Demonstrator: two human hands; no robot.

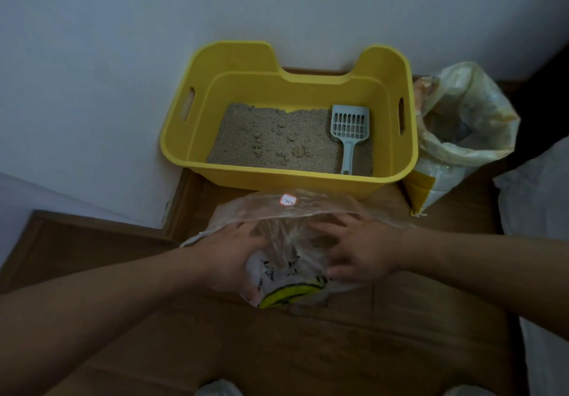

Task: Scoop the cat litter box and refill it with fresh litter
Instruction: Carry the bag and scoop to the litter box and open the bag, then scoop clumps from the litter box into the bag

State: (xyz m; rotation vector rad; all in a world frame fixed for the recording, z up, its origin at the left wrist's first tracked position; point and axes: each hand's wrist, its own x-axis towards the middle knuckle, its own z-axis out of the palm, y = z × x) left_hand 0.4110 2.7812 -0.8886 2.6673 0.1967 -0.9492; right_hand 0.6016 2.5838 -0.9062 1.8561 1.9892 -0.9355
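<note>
Nearest the camera, on the wooden floor, we see both hands working a clear plastic bag that lies just in front of the litter box. The left hand grips the bag's left side, its fingers curled into the film beside a yellow printed patch. The right hand rests on the bag's right side with its fingers spread and pressing the plastic; whether they pinch it we cannot tell. We judge that the bag is being opened to receive waste.

Beyond the bag stands the yellow litter box, set against the wall. Its litter shows several clumps, so scooping appears not yet begun. The pale blue scoop lies on the litter near the box's right wall, handle toward us, untouched by either hand.

Just beside the box's right wall sits the open litter sack, upright. Refilling also remains to be done; we judge the task to be at its preparatory stage.
</note>
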